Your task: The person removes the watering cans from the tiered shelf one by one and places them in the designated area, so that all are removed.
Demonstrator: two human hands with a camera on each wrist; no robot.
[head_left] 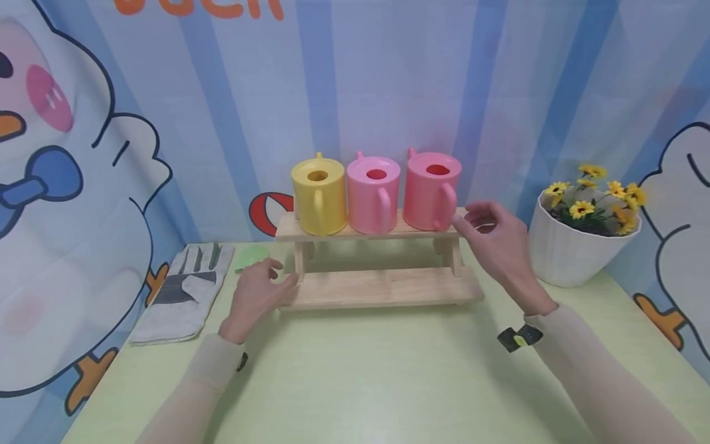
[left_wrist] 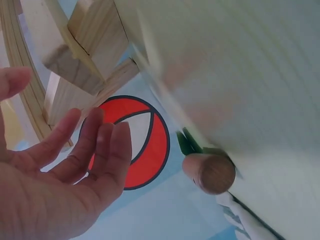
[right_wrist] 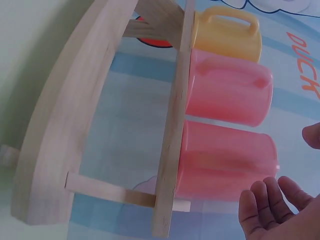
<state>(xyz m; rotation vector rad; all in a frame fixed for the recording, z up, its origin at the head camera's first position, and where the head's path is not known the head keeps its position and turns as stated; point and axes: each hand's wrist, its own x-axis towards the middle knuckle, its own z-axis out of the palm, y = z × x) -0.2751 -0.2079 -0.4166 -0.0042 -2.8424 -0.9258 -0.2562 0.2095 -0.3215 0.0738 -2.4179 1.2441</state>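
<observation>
Three mug-shaped cans with handles and a hole in the top stand upright in a row on the upper board of a wooden two-step stand (head_left: 383, 287): a yellow can (head_left: 327, 200), a light pink can (head_left: 366, 197) and a darker pink can (head_left: 427, 191). My right hand (head_left: 501, 246) is beside the darker pink can, fingers loosely bent, and grips nothing; the right wrist view has a can (right_wrist: 227, 160) close to the fingertips. Near the left end of the lower board is my left hand (head_left: 257, 296), its fingers relaxed and holding nothing.
At the left lies a white-and-grey glove (head_left: 183, 296), with a pale green round piece (head_left: 252, 256) near it. A white pot (head_left: 574, 253) of yellow flowers stands at the right. In the left wrist view a round wooden end (left_wrist: 217, 173) shows. A printed curtain hangs behind.
</observation>
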